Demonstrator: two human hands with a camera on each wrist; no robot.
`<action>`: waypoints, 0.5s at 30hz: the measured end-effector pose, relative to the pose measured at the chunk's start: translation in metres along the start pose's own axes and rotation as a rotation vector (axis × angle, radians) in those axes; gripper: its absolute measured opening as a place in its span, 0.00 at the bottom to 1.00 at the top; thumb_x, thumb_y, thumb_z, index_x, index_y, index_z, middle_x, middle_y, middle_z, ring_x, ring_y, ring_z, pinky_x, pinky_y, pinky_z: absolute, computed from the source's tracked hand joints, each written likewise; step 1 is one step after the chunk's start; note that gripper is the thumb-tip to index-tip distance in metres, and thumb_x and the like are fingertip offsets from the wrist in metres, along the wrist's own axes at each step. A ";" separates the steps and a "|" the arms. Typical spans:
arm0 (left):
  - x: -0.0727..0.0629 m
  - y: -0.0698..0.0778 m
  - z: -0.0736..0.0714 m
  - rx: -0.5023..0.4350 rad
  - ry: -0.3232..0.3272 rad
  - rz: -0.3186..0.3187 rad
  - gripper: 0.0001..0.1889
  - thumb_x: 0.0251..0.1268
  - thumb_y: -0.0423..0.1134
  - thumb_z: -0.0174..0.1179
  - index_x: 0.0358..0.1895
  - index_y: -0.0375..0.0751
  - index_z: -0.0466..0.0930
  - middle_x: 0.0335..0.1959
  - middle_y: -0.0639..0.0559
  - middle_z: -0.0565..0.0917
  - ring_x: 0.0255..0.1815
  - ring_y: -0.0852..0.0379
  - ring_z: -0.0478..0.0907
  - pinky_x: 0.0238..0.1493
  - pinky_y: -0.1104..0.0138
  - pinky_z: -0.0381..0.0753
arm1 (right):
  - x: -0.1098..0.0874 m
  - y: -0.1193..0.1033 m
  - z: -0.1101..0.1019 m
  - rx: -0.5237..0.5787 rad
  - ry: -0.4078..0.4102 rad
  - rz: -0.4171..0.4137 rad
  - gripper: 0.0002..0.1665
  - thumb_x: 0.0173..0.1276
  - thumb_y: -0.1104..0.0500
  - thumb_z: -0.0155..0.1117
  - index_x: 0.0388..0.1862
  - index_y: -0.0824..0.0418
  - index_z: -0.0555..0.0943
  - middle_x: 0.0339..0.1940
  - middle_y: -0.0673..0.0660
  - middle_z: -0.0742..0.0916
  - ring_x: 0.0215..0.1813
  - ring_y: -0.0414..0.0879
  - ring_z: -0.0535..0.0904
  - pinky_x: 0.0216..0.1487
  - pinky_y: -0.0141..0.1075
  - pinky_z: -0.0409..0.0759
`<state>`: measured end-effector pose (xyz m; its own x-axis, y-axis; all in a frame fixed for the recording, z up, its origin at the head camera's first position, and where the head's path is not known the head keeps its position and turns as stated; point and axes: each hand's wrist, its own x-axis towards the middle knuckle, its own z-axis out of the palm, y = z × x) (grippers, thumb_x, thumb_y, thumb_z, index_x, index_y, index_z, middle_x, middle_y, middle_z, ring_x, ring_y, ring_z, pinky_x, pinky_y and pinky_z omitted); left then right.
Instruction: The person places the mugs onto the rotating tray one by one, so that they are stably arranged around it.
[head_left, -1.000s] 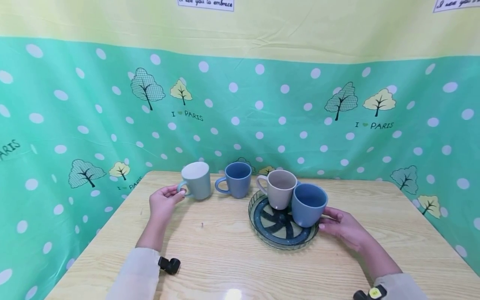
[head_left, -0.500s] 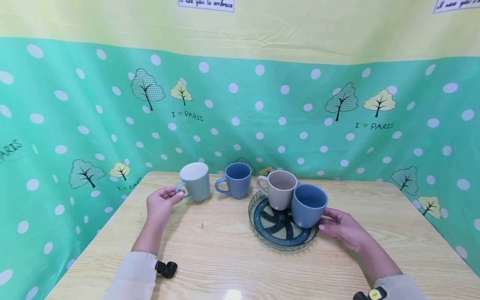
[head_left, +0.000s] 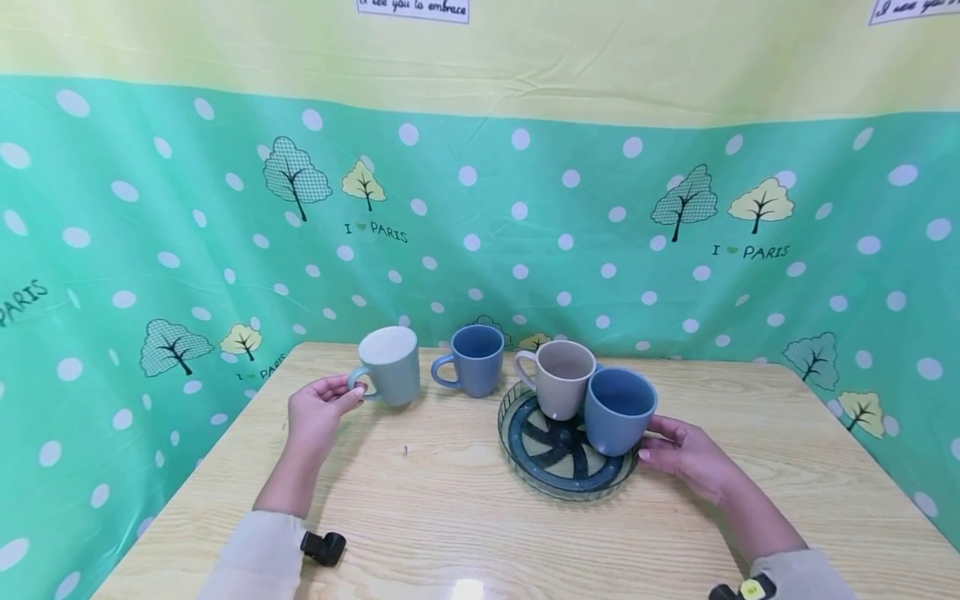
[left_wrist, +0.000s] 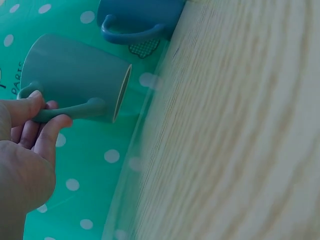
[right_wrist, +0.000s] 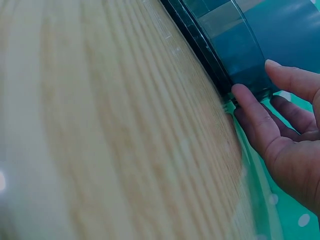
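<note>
In the head view my left hand (head_left: 318, 410) pinches the handle of a pale green mug (head_left: 396, 375) with a white inside. The mug hangs slightly tilted, its base just above the table in the left wrist view. My right hand (head_left: 686, 458) is at the right side of a clear, ribbed glass tray (head_left: 532, 479), thumb at the rim and fingertips low on the outer wall. Two mugs stand upright in the tray, a beige mug (head_left: 558, 387) and a grey-blue mug (head_left: 617, 421). The right fingertips are close beside the grey-blue one.
A darker blue mug (head_left: 480, 367) stands upright on the wooden table (head_left: 450, 517), between the pale green mug and the tray. Right behind the table's far edge hangs a green polka-dot curtain (head_left: 517, 233).
My left hand has drawn slightly left and toward me with the pale green mug, widening the gap to the darker blue mug. The right hand and tray have stayed in place.
</note>
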<state>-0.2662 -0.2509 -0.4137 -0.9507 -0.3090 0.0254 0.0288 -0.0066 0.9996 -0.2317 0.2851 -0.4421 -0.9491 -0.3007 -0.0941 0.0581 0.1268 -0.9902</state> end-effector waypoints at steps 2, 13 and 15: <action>-0.001 0.001 0.000 -0.010 -0.006 0.000 0.20 0.57 0.29 0.69 0.52 0.26 0.76 0.34 0.52 0.87 0.40 0.60 0.84 0.47 0.67 0.85 | -0.001 -0.001 0.000 0.005 -0.003 -0.003 0.47 0.65 0.68 0.65 0.73 0.80 0.48 0.71 0.80 0.59 0.62 0.45 0.75 0.57 0.41 0.82; -0.011 0.009 0.000 -0.030 -0.042 0.046 0.19 0.55 0.27 0.70 0.49 0.24 0.78 0.31 0.53 0.87 0.37 0.60 0.84 0.45 0.67 0.86 | -0.002 0.000 0.003 -0.019 0.016 0.000 0.46 0.65 0.68 0.66 0.73 0.78 0.51 0.72 0.79 0.60 0.64 0.50 0.74 0.57 0.39 0.81; -0.013 0.010 0.000 -0.021 -0.049 0.058 0.17 0.55 0.27 0.70 0.48 0.25 0.78 0.31 0.53 0.87 0.37 0.61 0.84 0.44 0.67 0.86 | -0.002 -0.001 0.003 -0.025 0.023 0.003 0.46 0.65 0.68 0.66 0.73 0.78 0.51 0.72 0.78 0.61 0.65 0.52 0.73 0.57 0.38 0.81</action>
<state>-0.2536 -0.2466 -0.4041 -0.9614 -0.2621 0.0842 0.0900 -0.0101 0.9959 -0.2292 0.2826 -0.4417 -0.9557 -0.2790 -0.0940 0.0530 0.1512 -0.9871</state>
